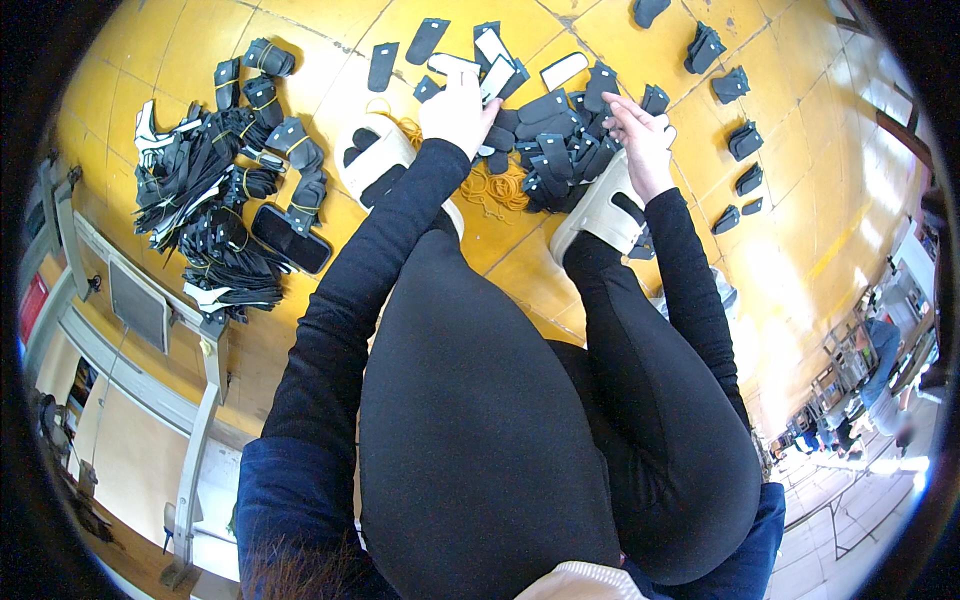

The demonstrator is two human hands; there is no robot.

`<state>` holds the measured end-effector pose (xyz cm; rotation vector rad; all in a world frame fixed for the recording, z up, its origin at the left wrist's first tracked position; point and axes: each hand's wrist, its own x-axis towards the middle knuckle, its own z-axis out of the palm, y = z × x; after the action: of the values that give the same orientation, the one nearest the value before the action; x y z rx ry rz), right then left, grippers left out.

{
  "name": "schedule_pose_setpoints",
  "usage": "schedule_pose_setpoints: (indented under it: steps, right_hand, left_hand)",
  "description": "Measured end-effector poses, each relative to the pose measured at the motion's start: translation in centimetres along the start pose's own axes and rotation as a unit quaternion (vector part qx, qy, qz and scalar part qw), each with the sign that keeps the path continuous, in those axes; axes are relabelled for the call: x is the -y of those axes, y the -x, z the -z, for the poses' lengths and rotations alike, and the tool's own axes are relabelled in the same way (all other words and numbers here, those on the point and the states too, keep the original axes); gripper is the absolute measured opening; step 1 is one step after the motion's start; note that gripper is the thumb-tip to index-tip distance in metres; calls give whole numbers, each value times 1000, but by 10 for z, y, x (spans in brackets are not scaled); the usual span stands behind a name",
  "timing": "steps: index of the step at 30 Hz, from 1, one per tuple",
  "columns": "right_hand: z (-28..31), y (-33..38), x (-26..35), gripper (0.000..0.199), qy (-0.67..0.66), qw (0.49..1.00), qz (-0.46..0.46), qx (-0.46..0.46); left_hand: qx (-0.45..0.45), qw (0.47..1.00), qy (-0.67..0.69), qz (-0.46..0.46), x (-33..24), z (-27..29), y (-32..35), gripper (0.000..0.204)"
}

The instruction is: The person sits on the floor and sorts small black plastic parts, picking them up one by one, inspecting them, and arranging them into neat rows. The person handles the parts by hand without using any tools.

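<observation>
My left hand [458, 118] reaches over the yellow floor, its fingers closed on a small white-faced fabric piece [496, 78] that juts out beside the thumb. Another white-faced piece with a dark edge [452, 64] lies just beyond the fingertips. My right hand [643, 138] hovers at the right side of a heap of dark rounded fabric pieces [548, 122]. Its fingers are partly bent and apart, and I see nothing held in them. Yellow cord or rubber bands [495, 190] lie loosely below the heap, between my white shoes [600, 215].
To the left, a large pile of bundled dark strips [200, 190] lies on the floor, with a black phone [291, 239] at its edge. Small dark stacks [745, 140] form a line at the right. A metal frame [140, 320] stands at far left.
</observation>
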<state>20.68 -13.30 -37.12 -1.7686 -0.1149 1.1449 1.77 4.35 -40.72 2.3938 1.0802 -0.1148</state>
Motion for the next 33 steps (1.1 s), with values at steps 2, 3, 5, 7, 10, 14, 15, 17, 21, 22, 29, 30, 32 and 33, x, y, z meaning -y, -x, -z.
schedule_pose_setpoints:
  steps: [2,3,5,7,10,14,15,17,21,22,29,30,32,33]
  right_hand:
    - [-6,1,3,28,13,1000,3,24]
    - [-10,2,3,28,20,999,5,35]
    - [-19,5,3,27,21,998,-4,61]
    - [-26,7,5,25,23,993,-28,108]
    - [-36,12,5,26,100,985,-47,130]
    - [-44,14,-4,26,185,972,108,92]
    - [-45,14,-2,26,175,976,82,100]
    - [-46,17,3,25,156,981,32,115]
    - [-49,21,7,26,135,981,36,137]
    - [-49,20,7,26,140,980,31,140]
    - [-59,31,13,29,139,955,85,249]
    - [-60,34,12,29,124,956,75,255]
    - [-63,37,2,31,146,954,54,256]
    - [-63,38,0,31,122,958,30,258]
  left_hand:
    - [10,1000,10,5,-2,3,-2,39]
    - [16,1000,15,7,-3,5,-3,36]
    - [7,998,64,1,2,5,-4,35]
    - [12,985,173,15,16,2,-5,38]
    - [63,927,361,80,17,12,0,31]
    - [154,843,493,148,19,21,10,27]
    - [161,842,492,152,18,22,12,24]
    - [166,832,505,159,19,20,14,23]
    - [180,827,508,159,20,19,15,21]
    - [175,830,504,160,19,18,15,21]
    - [192,849,489,59,20,13,19,23]
    - [214,839,496,58,18,11,19,24]
    - [248,840,477,72,15,6,23,26]
    - [257,850,454,73,12,9,25,17]
